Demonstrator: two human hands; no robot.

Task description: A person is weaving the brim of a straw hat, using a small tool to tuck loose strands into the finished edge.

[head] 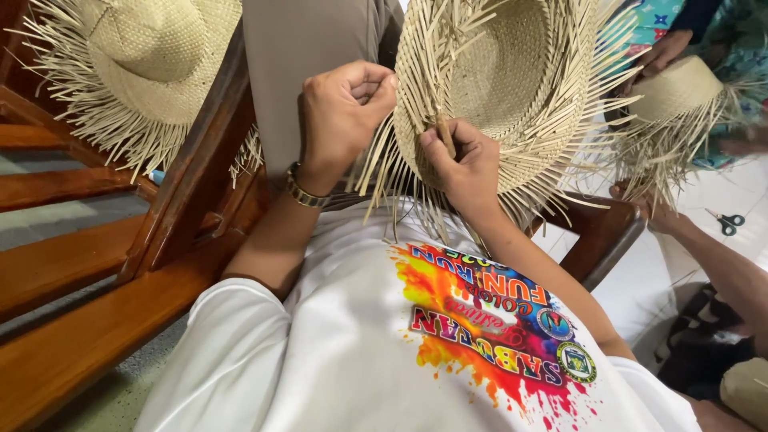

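Pale woven straw hat with loose unfinished brim strands (512, 88): propped on lap, crown hollow facing up. Left hand (346, 112): clenched on a bunch of brim strands at hat's left edge; metal bracelet (304, 192) at wrist. Right hand (460, 164): pinching a single strand against brim. Second fringed straw hat (140, 56): upper left, above brown wooden bench (96, 264). Another person's hands with a third hat (680, 96), right; scissors (726, 222) on white floor.
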